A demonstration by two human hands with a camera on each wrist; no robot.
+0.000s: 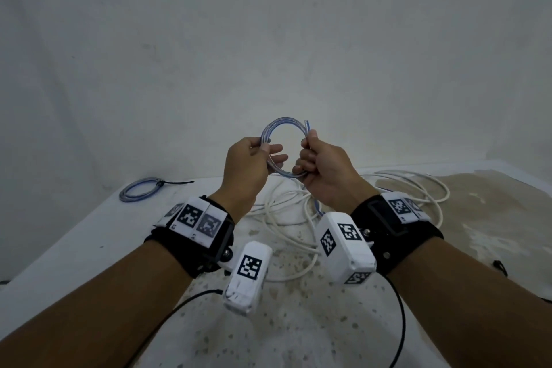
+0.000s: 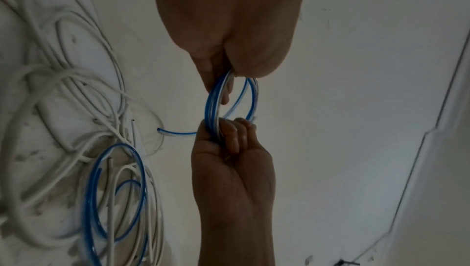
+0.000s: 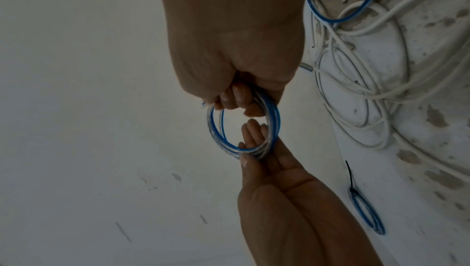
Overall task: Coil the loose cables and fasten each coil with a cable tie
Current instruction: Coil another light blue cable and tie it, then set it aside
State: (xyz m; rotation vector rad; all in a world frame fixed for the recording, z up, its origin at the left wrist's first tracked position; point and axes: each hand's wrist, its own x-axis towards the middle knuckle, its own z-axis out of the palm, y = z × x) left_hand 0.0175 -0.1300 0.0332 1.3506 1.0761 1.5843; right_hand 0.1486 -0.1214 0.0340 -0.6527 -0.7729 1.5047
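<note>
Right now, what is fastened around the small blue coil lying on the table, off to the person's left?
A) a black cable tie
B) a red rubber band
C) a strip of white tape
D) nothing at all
A: the tied blue coil on the table has a black cable tie cinched round it, its long tail sticking out to the side.

The coil [image 1: 285, 150] you hold is glossy, clear plastic-sheathed cable with a blue stripe inside. The tangled white cables [image 1: 301, 218] near you look like smooth, matt plastic. The tied coil [image 1: 140, 192] at far left wears a thin black plastic cable tie [image 1: 176, 182]. The table [image 1: 74, 242] is matt white, its surface speckled, stained and worn-looking.
</note>
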